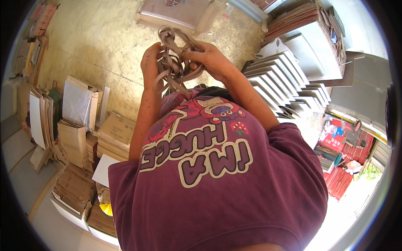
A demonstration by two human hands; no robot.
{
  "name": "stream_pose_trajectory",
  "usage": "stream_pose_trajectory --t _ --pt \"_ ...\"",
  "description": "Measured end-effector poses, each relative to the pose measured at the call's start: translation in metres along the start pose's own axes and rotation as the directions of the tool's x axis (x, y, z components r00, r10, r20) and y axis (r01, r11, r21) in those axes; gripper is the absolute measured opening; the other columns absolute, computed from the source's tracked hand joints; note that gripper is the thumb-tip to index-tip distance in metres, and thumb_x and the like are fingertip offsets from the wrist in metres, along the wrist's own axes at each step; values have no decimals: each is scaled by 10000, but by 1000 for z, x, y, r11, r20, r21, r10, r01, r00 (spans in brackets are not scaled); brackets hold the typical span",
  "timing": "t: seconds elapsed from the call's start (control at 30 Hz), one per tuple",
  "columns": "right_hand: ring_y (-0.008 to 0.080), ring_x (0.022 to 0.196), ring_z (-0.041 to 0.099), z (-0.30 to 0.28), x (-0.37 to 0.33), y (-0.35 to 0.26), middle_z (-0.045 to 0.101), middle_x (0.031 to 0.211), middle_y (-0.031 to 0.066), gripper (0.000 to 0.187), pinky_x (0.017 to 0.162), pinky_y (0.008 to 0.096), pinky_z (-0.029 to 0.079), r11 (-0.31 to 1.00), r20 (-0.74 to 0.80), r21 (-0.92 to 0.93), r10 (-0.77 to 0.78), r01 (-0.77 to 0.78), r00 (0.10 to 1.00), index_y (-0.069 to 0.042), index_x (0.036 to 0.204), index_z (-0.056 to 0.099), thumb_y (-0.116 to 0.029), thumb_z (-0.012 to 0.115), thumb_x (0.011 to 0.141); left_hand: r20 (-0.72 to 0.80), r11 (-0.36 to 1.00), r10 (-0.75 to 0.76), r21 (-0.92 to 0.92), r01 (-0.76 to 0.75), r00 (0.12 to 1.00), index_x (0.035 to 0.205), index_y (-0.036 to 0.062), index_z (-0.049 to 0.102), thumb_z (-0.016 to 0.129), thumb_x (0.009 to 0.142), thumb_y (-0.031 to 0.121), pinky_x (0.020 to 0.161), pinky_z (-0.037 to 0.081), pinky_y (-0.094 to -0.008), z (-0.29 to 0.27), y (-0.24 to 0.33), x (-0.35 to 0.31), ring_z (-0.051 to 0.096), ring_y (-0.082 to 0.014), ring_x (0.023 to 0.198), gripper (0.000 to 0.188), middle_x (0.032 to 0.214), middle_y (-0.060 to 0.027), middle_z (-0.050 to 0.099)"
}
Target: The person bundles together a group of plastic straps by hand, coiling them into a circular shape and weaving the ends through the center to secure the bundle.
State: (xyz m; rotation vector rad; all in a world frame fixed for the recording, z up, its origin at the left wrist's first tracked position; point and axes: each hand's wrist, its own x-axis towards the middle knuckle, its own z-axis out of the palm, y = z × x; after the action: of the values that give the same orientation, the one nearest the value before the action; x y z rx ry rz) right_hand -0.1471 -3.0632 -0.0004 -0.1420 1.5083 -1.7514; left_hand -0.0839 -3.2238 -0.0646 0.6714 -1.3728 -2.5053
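A tangled bundle of flat, brownish-grey straps (181, 76) is held up in front of my body, over the yellowish floor (100, 46). My left hand (150, 62) is closed around its left side, with the fingertips partly hidden behind the loops. On the other side, my right hand (212, 60) grips the straps between thumb and fingers. Loose loops rise above both hands and hang down between them toward my purple shirt (251, 196).
A flat, cardboard-edged package (176, 12) lies on the floor ahead. Light panels (278, 79) lean in a slanted row at right, beside a tall stack of brown sheets (293, 25). Cardboard boxes (117, 131) and wrapped flat packs (76, 102) stand at left.
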Motion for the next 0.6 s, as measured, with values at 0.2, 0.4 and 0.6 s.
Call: stream_pose_trajectory --t 0.2,0.4,0.6 --pt "67 568 489 -12 24 5 535 667 4 166 527 196 388 966 -316 -50 -257 254 913 5 969 544 -99 593 849 14 944 156 291 -154 988 960 -16 580 375 951 324 820 444 -314 -15 9 17 561 -174 853 398 870 -99 593" --pt "66 560 480 -35 47 -4 531 664 5 183 517 201 385 953 -412 -52 -293 299 863 -1 948 545 -112 628 829 266 805 256 474 -358 929 942 2 584 654 815 125 777 442 -255 32 4 34 564 -109 846 190 892 -63 625" --pt "68 571 505 -75 79 -32 561 716 24 187 508 206 406 950 -420 -97 -308 296 854 -4 941 536 -108 630 817 260 780 219 532 -329 940 964 8 576 671 784 46 735 457 -215 73 9 81 569 -82 796 207 872 -32 630"
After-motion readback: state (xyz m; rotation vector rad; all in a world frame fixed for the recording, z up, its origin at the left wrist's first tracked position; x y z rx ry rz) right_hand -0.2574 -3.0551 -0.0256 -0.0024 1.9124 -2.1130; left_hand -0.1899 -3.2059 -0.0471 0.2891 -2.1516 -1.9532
